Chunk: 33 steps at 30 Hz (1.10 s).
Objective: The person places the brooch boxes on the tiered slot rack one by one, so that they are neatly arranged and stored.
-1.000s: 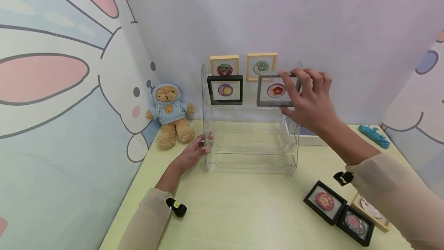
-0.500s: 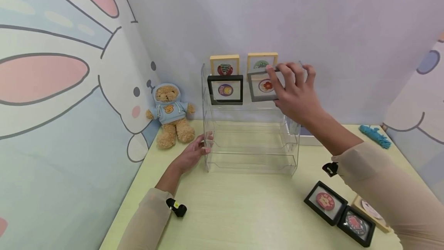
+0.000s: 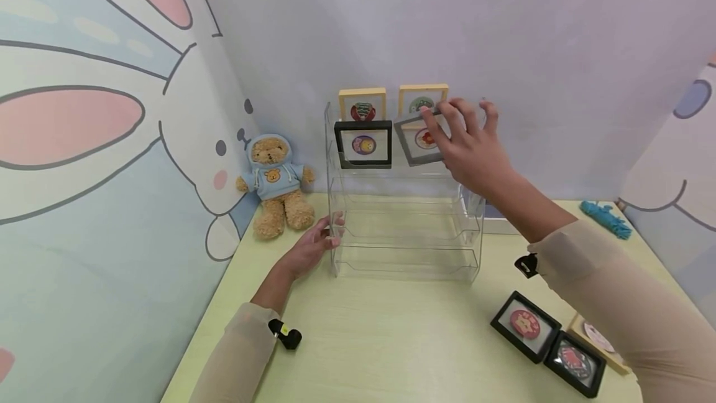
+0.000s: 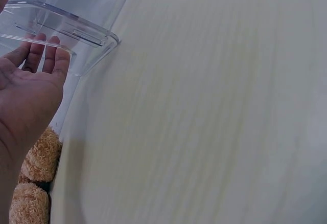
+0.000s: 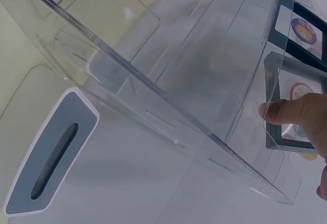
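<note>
My right hand [image 3: 472, 148] pinches a grey picture frame [image 3: 411, 147] with a red flower badge, tilted, at the right of the top tier of a clear acrylic rack [image 3: 408, 247]. In the right wrist view the thumb lies across the grey frame's face [image 5: 273, 73]. Left of it, a black frame [image 3: 364, 165] with a purple badge stands on the rack. Two yellow frames stand behind, one with a red badge [image 3: 362, 111], one with a green badge [image 3: 421, 104], partly covered by the right hand. My left hand [image 3: 306, 250] holds the rack's left side panel, fingers around its edge [image 4: 53, 55].
A teddy bear [image 3: 274, 182] in a blue hoodie sits left of the rack. Two black frames [image 3: 526, 327] and a yellow frame [image 3: 621, 362] lie at the front right. A white-rimmed grey box [image 5: 53, 152] stands behind the rack's right side; a blue item [image 3: 606, 219] lies at the back right.
My right hand has carried the grey frame left, over the rack's top tier, beside the black frame. The grey frame has become tilted. My left hand has stayed at the rack's side.
</note>
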Each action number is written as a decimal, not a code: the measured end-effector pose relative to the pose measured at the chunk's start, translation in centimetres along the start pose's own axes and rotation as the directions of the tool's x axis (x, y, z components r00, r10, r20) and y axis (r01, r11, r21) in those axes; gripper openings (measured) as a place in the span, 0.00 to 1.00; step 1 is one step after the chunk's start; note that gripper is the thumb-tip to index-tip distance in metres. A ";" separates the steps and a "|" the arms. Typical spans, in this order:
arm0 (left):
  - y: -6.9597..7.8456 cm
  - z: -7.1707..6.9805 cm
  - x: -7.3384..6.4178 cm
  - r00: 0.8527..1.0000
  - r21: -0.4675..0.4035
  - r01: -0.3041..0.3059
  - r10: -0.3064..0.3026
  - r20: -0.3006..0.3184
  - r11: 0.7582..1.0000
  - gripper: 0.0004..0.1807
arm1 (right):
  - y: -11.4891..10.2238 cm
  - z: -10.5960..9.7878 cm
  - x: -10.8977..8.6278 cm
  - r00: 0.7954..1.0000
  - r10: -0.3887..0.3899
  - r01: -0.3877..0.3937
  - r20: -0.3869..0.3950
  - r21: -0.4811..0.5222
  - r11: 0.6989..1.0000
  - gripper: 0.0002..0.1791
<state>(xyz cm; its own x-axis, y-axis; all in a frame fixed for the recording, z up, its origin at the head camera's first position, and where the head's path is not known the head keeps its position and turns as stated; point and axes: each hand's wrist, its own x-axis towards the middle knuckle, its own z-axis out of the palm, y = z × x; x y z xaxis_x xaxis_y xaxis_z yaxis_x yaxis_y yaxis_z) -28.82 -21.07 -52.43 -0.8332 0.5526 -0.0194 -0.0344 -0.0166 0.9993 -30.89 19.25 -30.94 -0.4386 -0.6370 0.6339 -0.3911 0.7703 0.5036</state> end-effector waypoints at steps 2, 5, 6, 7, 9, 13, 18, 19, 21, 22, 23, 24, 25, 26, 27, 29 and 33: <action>0.0 0.0 0.0 1.000 -0.003 -0.002 0.002 -0.002 1.000 0.43 | 0.0 0.1 0.2 1.000 -0.010 0.010 -0.002 -0.016 1.000 0.48; 0.0 0.0 0.1 1.000 -0.004 -0.002 0.002 -0.006 1.000 0.44 | 0.1 0.2 0.3 1.000 -0.024 0.024 -0.005 -0.042 0.999 0.47; 0.0 0.1 0.1 1.000 -0.003 -0.001 0.001 -0.007 1.000 0.44 | 0.2 0.2 0.3 1.000 -0.030 0.029 -0.008 -0.046 0.998 0.47; 0.0 0.1 0.1 1.000 -0.002 0.000 0.000 -0.008 1.000 0.44 | 0.2 0.2 0.4 0.999 -0.033 0.033 -0.010 -0.050 0.998 0.48; 0.1 0.1 0.1 1.000 -0.003 0.002 -0.002 -0.011 1.000 0.44 | 0.3 0.3 0.4 0.999 -0.041 0.040 -0.007 -0.049 0.998 0.49; 0.0 0.0 0.0 1.000 0.004 0.004 -0.004 -0.010 1.000 0.43 | 0.4 0.3 0.4 0.998 -0.057 0.057 -0.004 -0.047 0.997 0.47; -0.1 0.1 0.0 1.000 -0.002 0.008 -0.008 -0.002 1.000 0.43 | 0.5 0.4 0.3 0.997 -0.078 0.078 -0.010 -0.040 0.996 0.44; -0.1 0.1 0.0 1.000 -0.001 0.007 -0.007 0.001 1.000 0.43 | 0.5 0.4 0.3 0.997 -0.078 0.078 -0.008 -0.039 0.996 0.44; -0.1 0.2 0.0 1.000 -0.006 0.004 -0.004 0.003 1.000 0.43 | 0.6 0.4 0.3 0.997 -0.075 0.075 0.008 -0.024 0.997 0.46; -0.1 0.2 0.0 1.000 -0.006 0.002 -0.002 0.005 1.000 0.43 | 0.6 0.3 0.2 0.997 -0.071 0.071 0.026 -0.012 0.997 0.47; -0.1 0.2 0.0 1.000 -0.005 0.000 0.000 0.005 1.000 0.43 | 0.6 0.2 0.2 0.997 -0.066 0.066 0.050 0.002 0.998 0.49; -0.1 0.2 0.0 1.000 -0.003 -0.002 0.002 0.005 1.000 0.44 | 0.6 0.0 0.1 0.995 -0.059 0.057 0.082 0.023 0.998 0.49; -0.1 0.2 0.1 1.000 -0.002 -0.003 0.003 0.004 1.000 0.44 | 0.6 -0.1 0.1 0.991 -0.047 0.041 0.128 0.049 0.998 0.50; -0.1 0.2 0.1 1.000 -0.003 -0.005 0.005 0.003 1.000 0.43 | 0.6 -0.3 0.1 0.983 -0.030 0.016 0.181 0.076 0.997 0.48; -0.1 0.2 0.0 1.000 -0.005 -0.004 0.004 0.002 1.000 0.43 | 0.5 -0.5 0.1 0.971 -0.009 -0.016 0.239 0.103 0.995 0.48; -0.1 0.2 0.0 1.000 0.000 -0.003 0.003 0.000 1.000 0.43 | 0.5 -0.8 0.0 0.944 0.024 -0.074 0.329 0.142 0.987 0.46; 0.2 0.2 -0.3 1.000 0.004 0.001 0.000 -0.008 1.000 0.42 | 0.4 -1.1 0.0 0.908 0.061 -0.151 0.415 0.187 0.971 0.46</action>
<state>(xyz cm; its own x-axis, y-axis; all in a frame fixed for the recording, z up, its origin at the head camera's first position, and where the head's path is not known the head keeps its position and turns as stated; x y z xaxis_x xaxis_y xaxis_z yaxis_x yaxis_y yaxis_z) -28.45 -21.07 -52.27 -0.8373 0.5463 -0.0202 -0.0326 -0.0131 0.9994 -30.15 19.60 -30.15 -0.7579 -0.5423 0.3626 -0.4648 0.8389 0.2832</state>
